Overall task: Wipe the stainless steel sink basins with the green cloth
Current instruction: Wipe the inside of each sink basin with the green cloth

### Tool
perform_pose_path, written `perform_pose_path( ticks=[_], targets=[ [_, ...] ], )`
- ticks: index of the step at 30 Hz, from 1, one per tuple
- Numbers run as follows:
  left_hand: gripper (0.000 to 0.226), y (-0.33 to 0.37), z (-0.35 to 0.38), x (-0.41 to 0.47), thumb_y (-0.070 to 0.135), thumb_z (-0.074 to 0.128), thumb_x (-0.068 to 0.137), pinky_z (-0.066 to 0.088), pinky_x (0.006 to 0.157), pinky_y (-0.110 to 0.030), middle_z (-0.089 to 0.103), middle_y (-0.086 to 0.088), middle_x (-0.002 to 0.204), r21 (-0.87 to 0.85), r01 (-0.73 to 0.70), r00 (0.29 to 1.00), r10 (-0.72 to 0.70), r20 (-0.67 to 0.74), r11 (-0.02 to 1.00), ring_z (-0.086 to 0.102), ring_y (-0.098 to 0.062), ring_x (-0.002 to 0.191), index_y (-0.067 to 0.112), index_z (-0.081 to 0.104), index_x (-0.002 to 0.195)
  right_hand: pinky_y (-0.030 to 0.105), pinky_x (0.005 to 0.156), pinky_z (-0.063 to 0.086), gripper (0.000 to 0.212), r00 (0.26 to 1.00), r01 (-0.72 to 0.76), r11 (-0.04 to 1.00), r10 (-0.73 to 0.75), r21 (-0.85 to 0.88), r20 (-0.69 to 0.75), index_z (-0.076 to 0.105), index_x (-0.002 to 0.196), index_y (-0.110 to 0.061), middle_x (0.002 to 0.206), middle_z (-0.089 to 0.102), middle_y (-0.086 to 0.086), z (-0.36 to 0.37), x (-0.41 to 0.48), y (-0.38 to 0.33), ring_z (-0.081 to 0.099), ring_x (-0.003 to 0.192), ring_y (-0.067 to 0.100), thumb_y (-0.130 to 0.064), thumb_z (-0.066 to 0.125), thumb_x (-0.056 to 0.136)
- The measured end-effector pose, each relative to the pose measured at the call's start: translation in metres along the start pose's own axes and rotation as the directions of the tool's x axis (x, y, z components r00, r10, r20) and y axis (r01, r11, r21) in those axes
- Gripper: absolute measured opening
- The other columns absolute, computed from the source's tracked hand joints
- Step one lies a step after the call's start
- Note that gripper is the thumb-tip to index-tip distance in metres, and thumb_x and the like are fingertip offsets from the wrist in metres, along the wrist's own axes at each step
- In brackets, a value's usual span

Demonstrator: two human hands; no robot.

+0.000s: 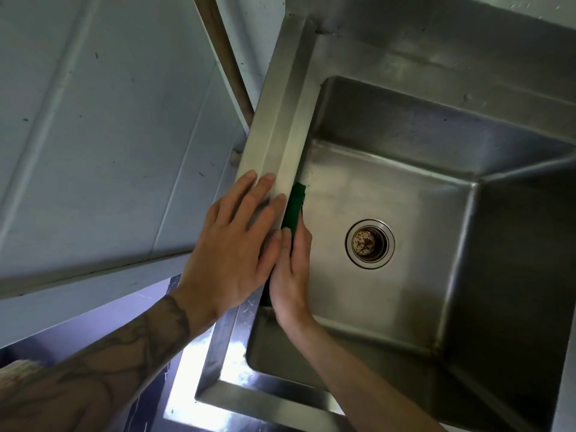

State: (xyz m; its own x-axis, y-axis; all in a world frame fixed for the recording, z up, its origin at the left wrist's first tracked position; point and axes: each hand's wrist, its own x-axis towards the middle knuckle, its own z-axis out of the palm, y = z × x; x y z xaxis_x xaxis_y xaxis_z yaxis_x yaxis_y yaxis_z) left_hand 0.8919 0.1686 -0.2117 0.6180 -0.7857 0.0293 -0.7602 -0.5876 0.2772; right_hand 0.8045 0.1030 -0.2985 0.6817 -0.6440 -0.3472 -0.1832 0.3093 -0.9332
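A stainless steel sink basin (405, 188) fills the right of the head view, with a round drain strainer (369, 244) in its floor. My left hand (237, 244) lies flat with straight fingers on the basin's left rim (274, 126). Just inside that rim, my right hand (291, 272) presses the green cloth (294, 202) against the basin's left inner wall. The cloth shows above my fingers and a little below my palm; the part between is hidden by the hand.
A pale blue panelled wall (109, 120) runs along the left of the sink. A brown pipe (227, 57) goes down behind the sink's left edge. The sink's front rim (249, 397) shines brightly near the bottom.
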Motion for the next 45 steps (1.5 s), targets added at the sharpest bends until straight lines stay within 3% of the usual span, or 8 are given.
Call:
perform_pose_path(
  ticks=[5,13,16,19,25,32,39,45],
  targets=[
    [0.048,0.001,0.000,0.001,0.034,0.043,0.110,0.043,0.116,-0.057,0.042,-0.016,0.165,-0.007,0.007,1.000,-0.007,0.007,1.000,0.031,-0.036,0.157,0.008,0.055,0.148,0.047,0.121,0.038,0.042,0.959,-0.267,0.960,0.256,-0.082,-0.122,0.045,0.157,-0.023,0.146,0.048,0.009,0.005,0.042,0.000,0.049,0.140,0.022,-0.025,0.037,0.115],
    [0.053,0.001,-0.002,0.001,0.042,0.029,0.114,0.044,0.116,-0.059,0.042,-0.017,0.164,-0.019,-0.001,1.000,0.001,-0.005,1.000,0.031,-0.037,0.156,0.010,0.051,0.149,0.044,0.123,0.036,0.048,0.996,-0.050,0.998,0.052,-0.025,0.067,0.038,0.161,-0.032,0.154,0.047,-0.006,-0.006,-0.014,-0.004,0.044,0.148,0.016,-0.037,0.038,0.113],
    [0.051,0.001,-0.001,0.001,0.040,0.034,0.113,0.044,0.115,-0.058,0.042,-0.017,0.165,-0.017,0.008,1.000,-0.008,0.003,1.000,0.032,-0.037,0.157,0.009,0.053,0.149,0.049,0.122,0.037,0.046,0.987,-0.160,0.982,0.161,-0.097,0.001,0.039,0.161,-0.022,0.152,0.048,0.009,-0.002,0.015,0.003,0.048,0.144,0.023,-0.020,0.037,0.115],
    [0.049,0.002,-0.002,0.001,0.037,0.039,0.111,0.044,0.116,-0.057,0.042,-0.017,0.165,-0.022,0.016,1.000,-0.015,0.011,1.000,0.032,-0.036,0.157,0.009,0.055,0.148,0.050,0.120,0.040,0.044,0.958,-0.285,0.952,0.278,-0.111,-0.077,0.043,0.158,-0.022,0.146,0.049,0.012,0.002,0.026,0.006,0.051,0.139,0.025,-0.021,0.038,0.115],
    [0.051,0.002,-0.004,0.001,0.037,0.039,0.111,0.042,0.117,-0.060,0.042,-0.017,0.165,-0.032,0.016,0.999,-0.015,0.041,0.999,0.029,-0.037,0.157,0.008,0.054,0.149,0.046,0.124,0.034,0.048,0.993,-0.070,0.996,0.074,-0.046,0.090,0.034,0.162,-0.037,0.159,0.044,-0.007,-0.007,-0.020,0.002,0.040,0.151,0.017,-0.037,0.035,0.114],
    [0.052,0.004,-0.007,0.002,0.038,0.040,0.110,0.044,0.116,-0.058,0.043,-0.017,0.165,-0.032,0.021,0.999,-0.020,0.041,0.999,0.032,-0.037,0.157,0.008,0.056,0.149,0.055,0.116,0.043,0.041,0.935,-0.354,0.928,0.352,-0.114,-0.044,0.046,0.155,-0.014,0.143,0.053,0.023,-0.001,0.026,0.016,0.056,0.133,0.036,-0.019,0.040,0.115],
    [0.050,0.002,-0.006,0.001,0.037,0.041,0.111,0.044,0.116,-0.057,0.042,-0.017,0.165,-0.021,0.005,0.999,-0.004,0.040,1.000,0.031,-0.037,0.157,0.007,0.055,0.149,0.045,0.125,0.032,0.049,0.978,-0.159,0.983,0.170,-0.097,0.123,0.034,0.162,-0.037,0.162,0.043,-0.018,-0.010,-0.048,-0.014,0.039,0.152,0.008,-0.043,0.036,0.113],
    [0.050,0.003,-0.005,0.000,0.037,0.041,0.110,0.044,0.116,-0.057,0.042,-0.017,0.165,-0.022,0.013,0.999,-0.012,0.039,1.000,0.032,-0.037,0.157,0.008,0.055,0.149,0.058,0.113,0.044,0.038,0.932,-0.339,0.908,0.360,-0.248,0.047,0.050,0.150,-0.007,0.135,0.062,0.023,-0.015,0.003,0.017,0.060,0.127,0.038,-0.010,0.037,0.115]
  ],
)
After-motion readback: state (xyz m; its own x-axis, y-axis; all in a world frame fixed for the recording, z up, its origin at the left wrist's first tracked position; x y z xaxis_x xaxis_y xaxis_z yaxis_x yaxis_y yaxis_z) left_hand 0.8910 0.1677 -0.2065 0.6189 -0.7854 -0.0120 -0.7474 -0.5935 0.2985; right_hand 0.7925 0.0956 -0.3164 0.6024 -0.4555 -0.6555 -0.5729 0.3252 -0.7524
